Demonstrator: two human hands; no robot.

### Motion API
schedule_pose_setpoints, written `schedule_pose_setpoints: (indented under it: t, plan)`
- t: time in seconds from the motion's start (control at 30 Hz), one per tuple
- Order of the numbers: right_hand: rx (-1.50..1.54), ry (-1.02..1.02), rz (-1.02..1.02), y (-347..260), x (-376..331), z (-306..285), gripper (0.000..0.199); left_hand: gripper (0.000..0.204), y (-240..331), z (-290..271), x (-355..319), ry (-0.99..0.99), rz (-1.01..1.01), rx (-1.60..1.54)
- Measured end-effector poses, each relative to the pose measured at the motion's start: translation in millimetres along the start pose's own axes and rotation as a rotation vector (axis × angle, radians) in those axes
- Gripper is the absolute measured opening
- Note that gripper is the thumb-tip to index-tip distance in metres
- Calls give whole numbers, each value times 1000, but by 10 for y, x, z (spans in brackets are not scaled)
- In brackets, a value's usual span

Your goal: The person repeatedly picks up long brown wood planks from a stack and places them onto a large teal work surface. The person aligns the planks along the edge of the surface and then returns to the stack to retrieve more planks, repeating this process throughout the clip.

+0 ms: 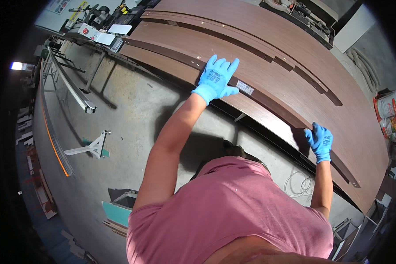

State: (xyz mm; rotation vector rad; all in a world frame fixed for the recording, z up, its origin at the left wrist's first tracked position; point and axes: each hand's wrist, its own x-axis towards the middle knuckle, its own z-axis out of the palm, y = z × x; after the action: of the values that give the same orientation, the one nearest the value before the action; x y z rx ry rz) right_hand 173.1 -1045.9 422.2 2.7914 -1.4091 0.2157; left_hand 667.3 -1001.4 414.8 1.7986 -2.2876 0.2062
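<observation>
A long dark brown strip (275,105) lies across a brown wood-grain panel (268,79), running from upper left to lower right. A small white label (245,87) is stuck on the strip beside my left thumb. My left hand (214,79), in a blue glove, rests open on the strip with its fingers spread. Farther right, my right hand (320,140), gloved too, has its fingers curled over the strip near its right end. Its fingertips are partly in shadow. Beyond lie shorter dark strips (310,79) and another long strip (207,31) on the panel.
A machine with a red button (86,31) stands at the upper left. Left on the floor are a metal rail (70,81) and a white bracket stand (97,145). A coiled cable (300,185) lies below the panel. Printed bags (389,114) stand at the right.
</observation>
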Motion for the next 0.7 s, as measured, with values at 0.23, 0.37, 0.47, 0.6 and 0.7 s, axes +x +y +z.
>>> schedule_pose_setpoints:
  t: [0.23, 0.37, 0.47, 0.6, 0.7]
  plan:
    - [81, -27, -132, -54, 561, -1259, 48, 102, 130, -653, -425, 47, 38, -16]
    - [-67, 128, -308, -158, 986, -1963, 66, 104, 417, -1018, -897, 24, -94, -58]
    - [-144, 235, -495, -528, 1452, -2168, 69, 105, 587, -1152, -1504, 231, -214, -201]
    - [-4, 366, -753, -1494, 1983, -2156, 54, 92, 1039, -1276, -2454, 262, -559, -207]
    - [104, 550, -948, -2375, 2192, -1971, 26, 90, 1491, -1360, -3234, 361, -747, -166]
